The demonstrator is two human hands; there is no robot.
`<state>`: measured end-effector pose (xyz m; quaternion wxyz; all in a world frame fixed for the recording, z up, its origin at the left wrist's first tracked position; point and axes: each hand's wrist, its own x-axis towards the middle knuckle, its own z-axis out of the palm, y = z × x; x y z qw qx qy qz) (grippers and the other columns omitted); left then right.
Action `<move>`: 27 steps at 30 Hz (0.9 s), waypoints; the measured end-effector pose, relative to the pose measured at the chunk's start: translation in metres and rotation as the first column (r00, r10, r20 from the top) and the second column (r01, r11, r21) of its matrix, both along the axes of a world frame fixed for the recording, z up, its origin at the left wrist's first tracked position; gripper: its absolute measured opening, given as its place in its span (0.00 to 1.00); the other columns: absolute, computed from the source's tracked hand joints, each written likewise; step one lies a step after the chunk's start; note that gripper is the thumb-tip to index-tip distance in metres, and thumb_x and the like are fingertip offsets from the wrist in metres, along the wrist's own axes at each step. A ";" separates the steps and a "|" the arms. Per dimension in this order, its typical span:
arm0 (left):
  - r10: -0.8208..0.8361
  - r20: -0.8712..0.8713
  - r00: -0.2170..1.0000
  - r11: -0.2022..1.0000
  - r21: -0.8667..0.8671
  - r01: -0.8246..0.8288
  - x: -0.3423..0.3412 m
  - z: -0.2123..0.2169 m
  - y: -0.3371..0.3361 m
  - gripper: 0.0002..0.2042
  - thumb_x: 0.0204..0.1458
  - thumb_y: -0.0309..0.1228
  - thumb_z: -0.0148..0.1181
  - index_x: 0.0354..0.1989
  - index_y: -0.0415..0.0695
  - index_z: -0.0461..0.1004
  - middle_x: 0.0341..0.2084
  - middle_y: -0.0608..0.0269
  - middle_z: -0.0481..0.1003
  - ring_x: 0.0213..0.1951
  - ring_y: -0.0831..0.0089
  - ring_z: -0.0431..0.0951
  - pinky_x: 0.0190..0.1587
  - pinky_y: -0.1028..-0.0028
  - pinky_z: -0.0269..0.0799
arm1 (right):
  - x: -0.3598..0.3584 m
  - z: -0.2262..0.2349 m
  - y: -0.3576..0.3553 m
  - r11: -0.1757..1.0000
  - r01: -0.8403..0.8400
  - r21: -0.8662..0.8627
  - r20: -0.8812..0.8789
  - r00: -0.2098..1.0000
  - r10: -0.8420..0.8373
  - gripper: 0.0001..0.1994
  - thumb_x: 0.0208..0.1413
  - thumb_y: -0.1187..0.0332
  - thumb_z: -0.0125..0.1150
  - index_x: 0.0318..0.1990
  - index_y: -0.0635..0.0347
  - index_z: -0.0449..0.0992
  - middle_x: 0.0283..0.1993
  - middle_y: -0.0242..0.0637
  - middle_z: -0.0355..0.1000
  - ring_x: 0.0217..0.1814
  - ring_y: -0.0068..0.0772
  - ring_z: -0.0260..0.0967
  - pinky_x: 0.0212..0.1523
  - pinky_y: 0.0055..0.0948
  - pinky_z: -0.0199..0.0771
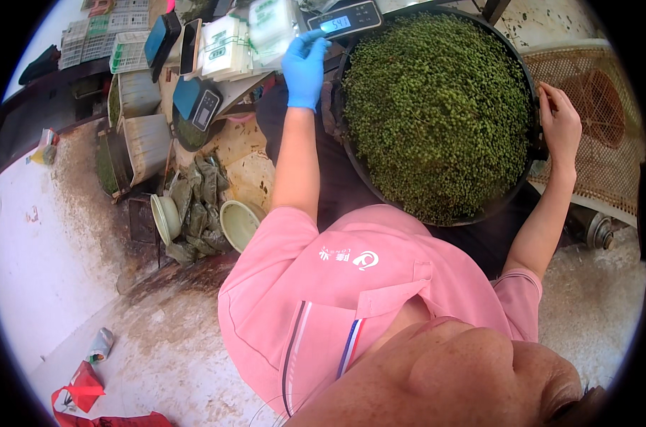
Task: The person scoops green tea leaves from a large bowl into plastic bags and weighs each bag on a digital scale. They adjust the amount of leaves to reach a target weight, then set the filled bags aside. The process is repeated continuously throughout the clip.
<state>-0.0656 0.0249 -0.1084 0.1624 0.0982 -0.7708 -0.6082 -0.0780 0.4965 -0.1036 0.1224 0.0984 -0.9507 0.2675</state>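
left hand [305, 65], blue-gloved, fingers spread loose, empty, touching the digital scale [346, 19] just above it. right hand [559, 121], bare, grasping the rim of the black basin [358, 167] of green sprigs [437, 107].

Bright, even daylight with soft shadows; the pale floor [45, 235] at left glares. Fisheye bends the edges, dark vignette rings the frame, white packet [269, 25] blurs.
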 end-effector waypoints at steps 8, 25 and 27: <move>0.320 0.163 0.933 0.786 -0.595 -0.165 -0.053 -0.012 -0.026 0.11 0.51 0.32 0.70 0.39 0.40 0.82 0.30 0.59 0.83 0.29 0.74 0.82 0.37 0.71 0.78 | -0.001 0.001 -0.002 1.000 0.016 0.000 0.020 1.000 -0.016 0.10 0.65 0.66 0.61 0.49 0.59 0.81 0.45 0.37 0.80 0.39 0.33 0.79 0.42 0.29 0.77; 0.266 0.104 0.958 0.961 0.048 -0.272 -0.070 -0.030 -0.034 0.12 0.54 0.29 0.68 0.38 0.30 0.78 0.21 0.57 0.79 0.17 0.74 0.76 0.18 0.76 0.72 | -0.002 -0.003 -0.002 1.000 0.006 0.028 0.037 0.999 -0.007 0.11 0.66 0.65 0.60 0.49 0.59 0.81 0.44 0.36 0.80 0.39 0.32 0.79 0.42 0.29 0.77; 0.319 0.069 0.945 0.937 0.126 -0.325 -0.065 -0.027 -0.030 0.11 0.55 0.28 0.66 0.39 0.30 0.77 0.21 0.60 0.77 0.17 0.76 0.76 0.18 0.77 0.71 | -0.002 -0.004 -0.001 1.000 0.006 0.022 0.034 0.999 -0.007 0.11 0.66 0.65 0.60 0.50 0.59 0.81 0.45 0.36 0.81 0.39 0.32 0.79 0.42 0.29 0.77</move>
